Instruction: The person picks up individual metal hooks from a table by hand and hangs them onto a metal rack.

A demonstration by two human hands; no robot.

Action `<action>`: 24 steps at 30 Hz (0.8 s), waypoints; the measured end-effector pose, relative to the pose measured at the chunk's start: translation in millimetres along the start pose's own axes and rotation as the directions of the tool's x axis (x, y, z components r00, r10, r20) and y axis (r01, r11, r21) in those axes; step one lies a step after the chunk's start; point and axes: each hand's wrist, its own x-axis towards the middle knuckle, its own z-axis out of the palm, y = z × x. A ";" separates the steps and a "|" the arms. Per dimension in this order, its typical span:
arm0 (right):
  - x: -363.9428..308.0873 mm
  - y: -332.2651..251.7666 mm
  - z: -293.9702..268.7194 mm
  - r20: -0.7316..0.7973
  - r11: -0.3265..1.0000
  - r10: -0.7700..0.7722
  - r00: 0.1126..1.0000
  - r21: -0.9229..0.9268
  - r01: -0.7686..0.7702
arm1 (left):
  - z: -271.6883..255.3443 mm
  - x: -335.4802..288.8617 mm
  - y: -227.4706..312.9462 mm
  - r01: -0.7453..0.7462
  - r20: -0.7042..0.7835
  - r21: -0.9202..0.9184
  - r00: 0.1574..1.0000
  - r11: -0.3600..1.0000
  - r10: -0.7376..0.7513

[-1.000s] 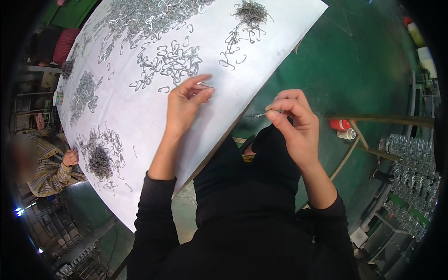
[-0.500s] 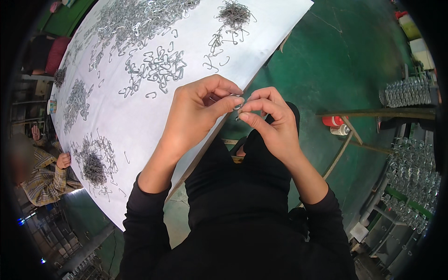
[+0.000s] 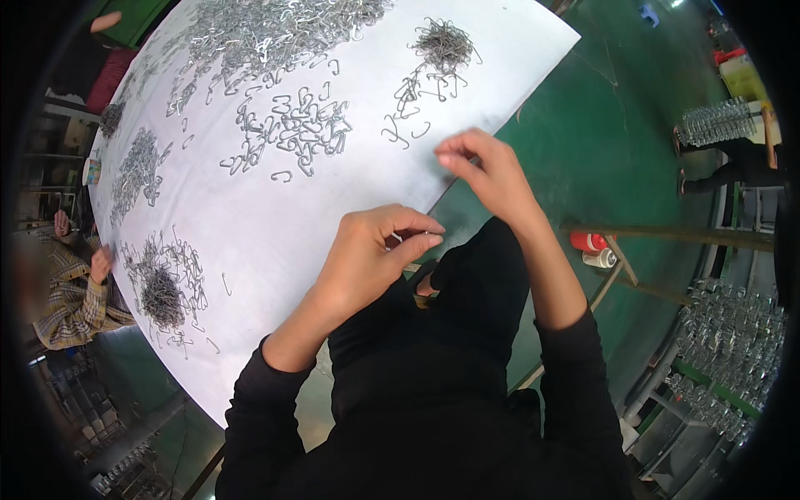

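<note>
My left hand (image 3: pixel 367 254) is over the near table edge, its thumb and index finger pinched together. A small silvery bit of metal shows between the fingers, mostly hidden, so its shape cannot be made out. Farther up and to the right, my right hand (image 3: pixel 493 179) hovers by the table edge with bent fingers, thumb a little apart, and nothing visible in it. Just beyond its fingertips lie loose thin wire hooks (image 3: pixel 408 93) and a dark heap of them (image 3: pixel 446 46). Bent silver metal hooks (image 3: pixel 300 129) are spread to the left of these.
A white-covered table (image 3: pixel 267 217) also bears a large hook pile (image 3: pixel 267 33) and a wire heap (image 3: pixel 162 292). A person in a plaid sleeve (image 3: pixel 71 308) sits across. At right are a red bottle (image 3: pixel 588 242), a wooden frame (image 3: pixel 608 287) and racks of metal parts (image 3: pixel 725 350).
My hands have come apart: the right moved up toward the wire hooks, the left moved slightly down, still pinched. A person's legs and arm have appeared at the far right.
</note>
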 end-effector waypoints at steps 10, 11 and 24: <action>109.6 27.7 30.0 0.274 0.773 -0.021 0.961 -0.606 0.190 | -10.7 -15.5 1.5 0.111 0.027 -0.048 0.994 0.993 -0.110; 109.0 28.0 30.9 0.256 0.786 -0.037 0.966 -0.589 0.187 | -12.6 -15.3 1.9 0.118 0.038 -0.057 0.992 0.991 -0.116; -38.7 -60.1 1.1 0.158 0.677 0.216 0.963 0.687 -0.265 | -11.6 -16.7 2.0 0.098 0.019 -0.088 0.995 0.991 -0.096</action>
